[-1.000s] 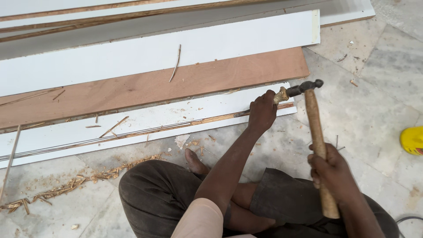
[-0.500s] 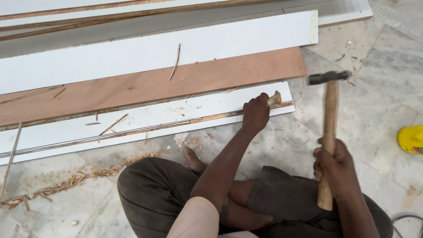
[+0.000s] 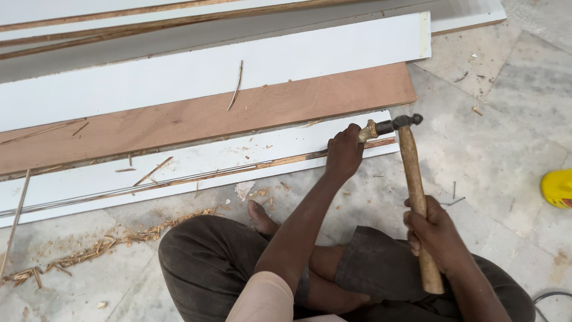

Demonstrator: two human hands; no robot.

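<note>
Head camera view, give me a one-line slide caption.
Seated on the floor, right hand brings hammer against chisel held by left hand at white board.

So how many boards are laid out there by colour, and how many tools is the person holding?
White boards: 3
Brown board: 1
Hammer: 1, in the right hand
Chisel: 1, in the left hand
Total: 6

Hammer (image 3: 411, 179): wooden handle, dark metal head, handle near-upright, head touching butt of chisel (image 3: 368, 130). Chisel: yellowish handle, resting against white board (image 3: 196, 167) right end.
</note>
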